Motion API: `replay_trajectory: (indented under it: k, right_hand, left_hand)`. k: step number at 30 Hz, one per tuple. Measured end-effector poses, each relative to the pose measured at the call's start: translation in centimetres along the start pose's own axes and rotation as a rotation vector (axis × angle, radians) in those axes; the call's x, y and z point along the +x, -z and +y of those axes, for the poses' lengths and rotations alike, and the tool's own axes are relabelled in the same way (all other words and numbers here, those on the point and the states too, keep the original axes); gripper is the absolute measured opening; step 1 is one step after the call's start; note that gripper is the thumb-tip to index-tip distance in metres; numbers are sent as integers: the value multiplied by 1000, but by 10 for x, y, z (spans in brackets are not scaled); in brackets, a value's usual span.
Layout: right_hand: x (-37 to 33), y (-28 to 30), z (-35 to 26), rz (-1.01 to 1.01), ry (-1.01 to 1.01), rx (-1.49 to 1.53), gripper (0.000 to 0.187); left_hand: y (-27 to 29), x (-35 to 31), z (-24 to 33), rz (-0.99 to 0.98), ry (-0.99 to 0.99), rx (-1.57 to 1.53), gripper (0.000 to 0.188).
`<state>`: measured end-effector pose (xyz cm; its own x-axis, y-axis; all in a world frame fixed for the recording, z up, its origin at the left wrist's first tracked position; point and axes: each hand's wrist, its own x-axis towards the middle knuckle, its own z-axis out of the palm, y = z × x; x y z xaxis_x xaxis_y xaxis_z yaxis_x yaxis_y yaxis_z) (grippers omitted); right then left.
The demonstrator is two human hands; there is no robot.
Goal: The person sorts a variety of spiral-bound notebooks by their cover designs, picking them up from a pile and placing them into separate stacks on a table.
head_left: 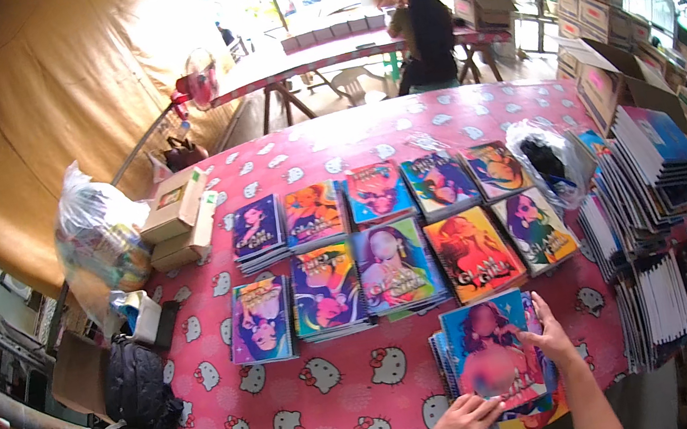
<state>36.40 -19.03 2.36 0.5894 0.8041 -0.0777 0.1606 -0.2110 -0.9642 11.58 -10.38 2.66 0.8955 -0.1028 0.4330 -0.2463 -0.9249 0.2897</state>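
Note:
In front of me, near the table's close edge, is a small stack of spiral notebooks, the top notebook point(475, 334) blue and pink with an illustrated figure. My left hand point(467, 420) lies along its lower left corner, fingers closed on the edge. At the right side my right hand point(551, 336) grips the stack, fingers at the upper right edge and the thumb over the cover. More notebooks show below the top one, slightly fanned. Beyond them stand two rows of notebook piles, among them an orange notebook point(473, 256) and a green-and-purple notebook point(394, 265).
A pink patterned cloth covers the table point(332, 409). To the right rise tall notebook stacks point(654, 307) and a plastic bag point(547, 160). Cardboard boxes point(178, 211), a filled clear bag point(99, 225) and a black backpack point(137, 389) line the left. Two people sit around a far table.

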Motion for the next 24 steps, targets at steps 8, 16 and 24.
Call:
replay_trajectory:
  k: [8, 16, 24]
  right_hand:
    - [79, -194, -126, -282, 544, -800, 86]
    - [105, -274, -112, -425, 886, -680, 39]
    - [-82, -55, -114, 143, 672, -773, 22]
  left_hand:
    - [158, 7, -199, 660, 324, 165, 23]
    - [182, -37, -422, 167, 722, 423, 44]
    - [117, -9, -435, -162, 750, 588, 24]
